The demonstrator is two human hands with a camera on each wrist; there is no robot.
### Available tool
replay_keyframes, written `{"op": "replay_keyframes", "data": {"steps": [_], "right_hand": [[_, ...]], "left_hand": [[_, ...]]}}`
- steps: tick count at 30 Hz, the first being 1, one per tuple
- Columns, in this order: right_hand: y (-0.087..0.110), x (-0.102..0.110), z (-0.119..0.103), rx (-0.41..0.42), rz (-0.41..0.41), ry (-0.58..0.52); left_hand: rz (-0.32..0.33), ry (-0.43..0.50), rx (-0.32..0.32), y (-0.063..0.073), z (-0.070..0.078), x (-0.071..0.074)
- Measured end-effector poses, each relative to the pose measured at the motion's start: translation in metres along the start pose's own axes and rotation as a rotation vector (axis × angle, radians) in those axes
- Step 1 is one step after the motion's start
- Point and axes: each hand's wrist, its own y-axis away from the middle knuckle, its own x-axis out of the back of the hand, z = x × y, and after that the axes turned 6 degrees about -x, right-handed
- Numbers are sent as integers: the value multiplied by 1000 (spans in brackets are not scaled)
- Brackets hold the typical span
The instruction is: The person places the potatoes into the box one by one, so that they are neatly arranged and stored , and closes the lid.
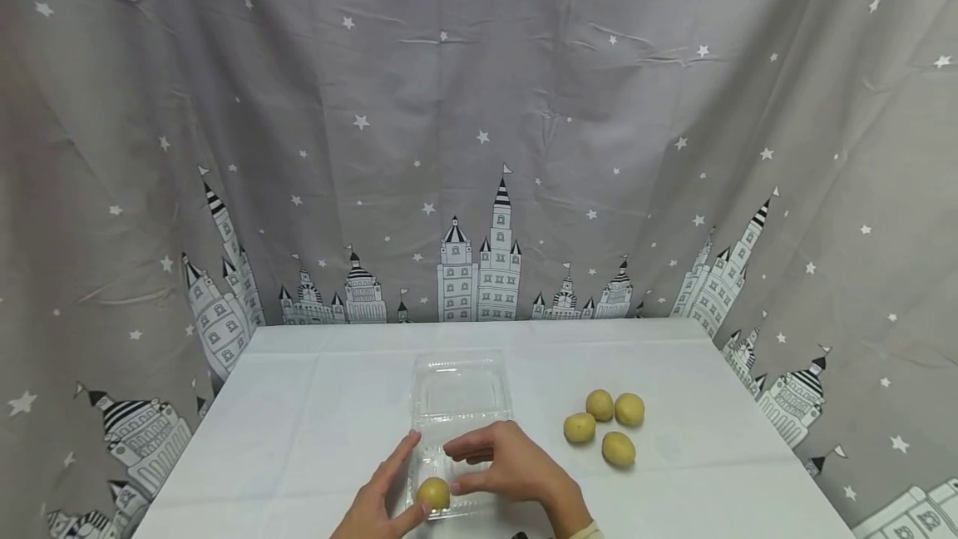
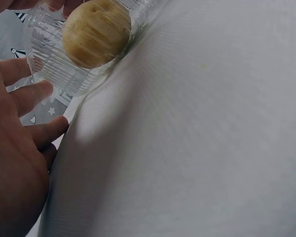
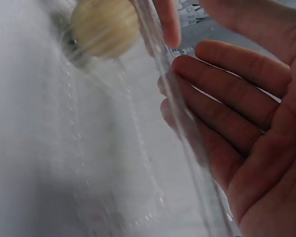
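A clear plastic clamshell container (image 1: 461,393) lies with its lid folded back on the white table. One yellow potato (image 1: 434,493) sits in the near left corner of its base; the left wrist view shows this potato (image 2: 96,34) through the ribbed wall. My left hand (image 1: 380,499) is at the container's left side, fingers spread and thumb near the potato. Above the base, my right hand (image 1: 516,468) has its fingers extended and slightly bent, with nothing held. Its thumb tip is close to the potato; whether it touches, I cannot tell.
Several more potatoes (image 1: 618,449) lie grouped on the table (image 1: 322,406) to the right of the container. A grey curtain (image 1: 479,90) with stars and castles hangs behind the table and along its sides.
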Motion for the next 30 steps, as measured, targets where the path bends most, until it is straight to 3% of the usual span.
{"op": "replay_keyframes", "data": {"steps": [14, 25, 30], "right_hand": [[24, 32, 1, -31, 66, 69], [53, 63, 10, -50, 117, 144], [64, 78, 14, -51, 118, 157]], "left_hand": [[16, 1, -13, 1, 2, -1], [26, -21, -38, 0, -1, -2], [16, -19, -19, 1, 1, -2]]}}
